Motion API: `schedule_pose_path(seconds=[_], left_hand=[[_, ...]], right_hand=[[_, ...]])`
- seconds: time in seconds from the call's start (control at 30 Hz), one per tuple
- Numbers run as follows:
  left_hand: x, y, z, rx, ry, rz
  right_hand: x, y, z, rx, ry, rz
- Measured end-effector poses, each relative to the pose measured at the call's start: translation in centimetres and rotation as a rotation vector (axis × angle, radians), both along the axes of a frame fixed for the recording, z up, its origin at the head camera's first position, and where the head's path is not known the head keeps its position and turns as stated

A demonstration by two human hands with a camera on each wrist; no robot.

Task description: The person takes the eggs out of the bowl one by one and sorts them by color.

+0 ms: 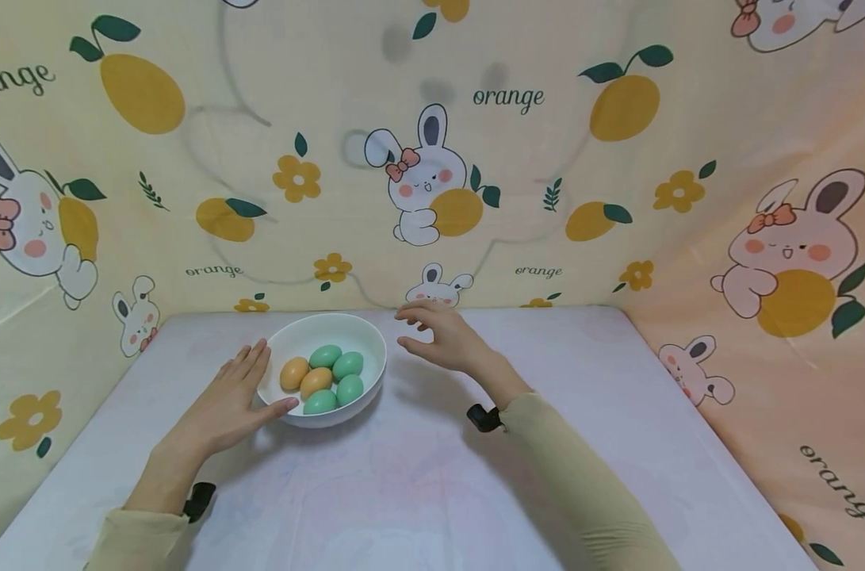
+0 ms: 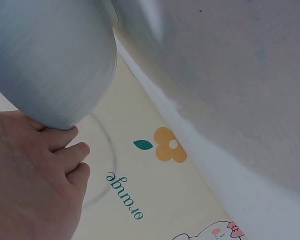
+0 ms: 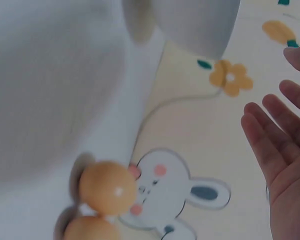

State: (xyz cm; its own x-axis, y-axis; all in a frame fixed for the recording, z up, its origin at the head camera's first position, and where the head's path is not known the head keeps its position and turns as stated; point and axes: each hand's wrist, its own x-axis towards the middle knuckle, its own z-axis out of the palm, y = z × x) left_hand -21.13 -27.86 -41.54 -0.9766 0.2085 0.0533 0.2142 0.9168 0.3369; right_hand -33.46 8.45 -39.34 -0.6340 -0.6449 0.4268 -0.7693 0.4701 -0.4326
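A white bowl [image 1: 361,337] stands on the table, holding two orange eggs [image 1: 294,373] and several green eggs [image 1: 348,365]. My left hand [image 1: 228,400] rests against the bowl's left side, fingers fairly straight along the outside and thumb at the near rim. Its fingertips meet the bowl's outer wall in the left wrist view. To the right of the bowl, my right hand [image 1: 446,337] is held over the table with loosely bent fingers and nothing in them. The right wrist view also shows two orange eggs [image 3: 107,187] on the table, which the head view does not show.
The white tabletop [image 1: 418,492] ends at the back against a cream cloth [image 1: 518,159] printed with rabbits, oranges and flowers. The cloth also rises along both sides. Black wrist cameras [image 1: 484,418] sit on both wrists.
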Motion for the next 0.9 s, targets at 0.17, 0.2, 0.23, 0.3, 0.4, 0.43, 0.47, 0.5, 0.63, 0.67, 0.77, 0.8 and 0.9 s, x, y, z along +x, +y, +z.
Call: schedule_pose_path(seconds=[0.17, 0.2, 0.23, 0.3, 0.4, 0.43, 0.47, 0.5, 0.63, 0.67, 0.77, 0.8, 0.9], left_hand=[[0.0, -0.1, -0.1, -0.004, 0.005, 0.001], [0.0, -0.1, -0.1, -0.004, 0.006, 0.000], [0.0, -0.1, -0.1, -0.004, 0.007, 0.000], [0.0, -0.1, -0.1, -0.001, 0.007, -0.003], [0.0, -0.1, -0.1, 0.002, 0.008, -0.006], [0.0, -0.1, -0.1, 0.003, 0.007, -0.007], [0.0, -0.1, -0.1, 0.004, 0.007, -0.008], [0.0, -0.1, -0.1, 0.005, 0.007, -0.010], [-0.1, -0.2, -0.2, 0.005, 0.008, -0.012], [-0.1, -0.2, -0.2, 0.003, 0.008, -0.013], [-0.2, -0.3, -0.3, -0.001, 0.009, -0.012], [-0.2, -0.3, -0.3, -0.001, 0.010, -0.011], [-0.2, -0.3, -0.3, -0.002, 0.012, -0.011]], right_hand=[[0.7, -2.2, 0.5, 0.029, 0.002, 0.058], [0.8, -2.6, 0.6, 0.031, 0.002, 0.076], [1.0, -3.0, 0.7, 0.037, -0.003, 0.088], [1.2, -3.9, 0.8, 0.053, -0.015, 0.110], [1.5, -5.2, 0.8, 0.092, -0.034, 0.127], [1.6, -5.6, 0.8, 0.102, -0.039, 0.131], [1.6, -6.0, 0.8, 0.108, -0.044, 0.140], [1.7, -6.4, 0.8, 0.116, -0.045, 0.150], [2.0, -8.0, 0.6, 0.135, -0.067, 0.194], [2.0, -8.3, 0.5, 0.141, -0.075, 0.203], [2.2, -9.4, 0.3, 0.170, -0.102, 0.217], [2.2, -9.8, 0.1, 0.180, -0.110, 0.223], [2.3, -10.7, -0.1, 0.211, -0.115, 0.233]])
